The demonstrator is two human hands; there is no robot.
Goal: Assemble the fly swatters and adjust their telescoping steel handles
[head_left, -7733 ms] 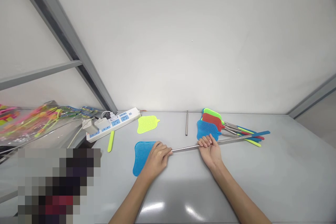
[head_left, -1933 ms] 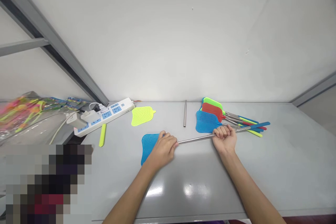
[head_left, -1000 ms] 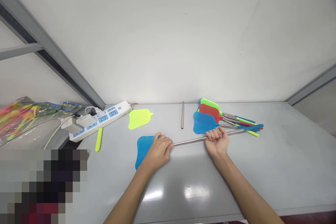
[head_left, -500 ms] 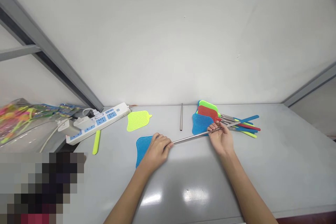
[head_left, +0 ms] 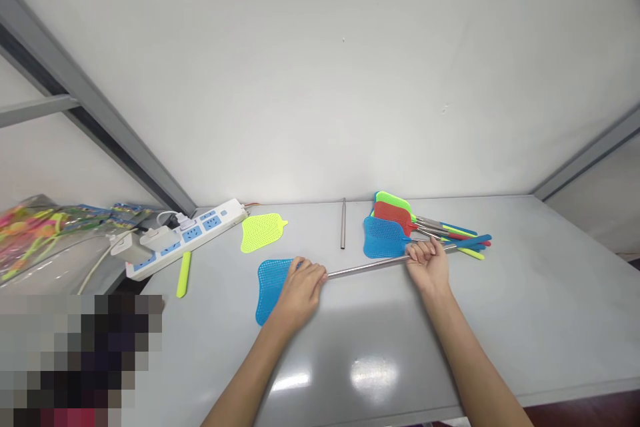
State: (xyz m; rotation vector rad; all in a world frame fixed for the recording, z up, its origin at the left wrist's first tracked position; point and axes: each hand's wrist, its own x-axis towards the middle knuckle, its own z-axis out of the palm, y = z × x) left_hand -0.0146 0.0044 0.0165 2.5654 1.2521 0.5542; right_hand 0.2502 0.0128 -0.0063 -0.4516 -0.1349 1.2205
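A blue fly swatter [head_left: 271,285] with an extended metal rod lies across both hands, low over the table. My left hand [head_left: 301,290] is closed where the rod meets the perforated head, covering that joint. Further right, the fingers of my right hand [head_left: 429,268] are wrapped around the rod, palm up, near the blue handle. Behind my right hand is a pile of fly swatters [head_left: 386,237] with blue, red and green heads, their handles pointing right. Beyond my left hand lies a loose yellow swatter head [head_left: 262,232]. A bare metal tube [head_left: 343,224] stands out between them near the wall.
At the left, a white power strip [head_left: 224,215] has plugs and cables in it. A yellow handle [head_left: 184,275] lies in front of it. Plastic bags [head_left: 45,233] with colourful contents are at far left. A wall [head_left: 320,80] borders the grey table [head_left: 540,293] at the back.
My right hand's fingers have closed around the rod, where they were partly open before. The swatter's handle end has dropped slightly. My left hand keeps its grip.
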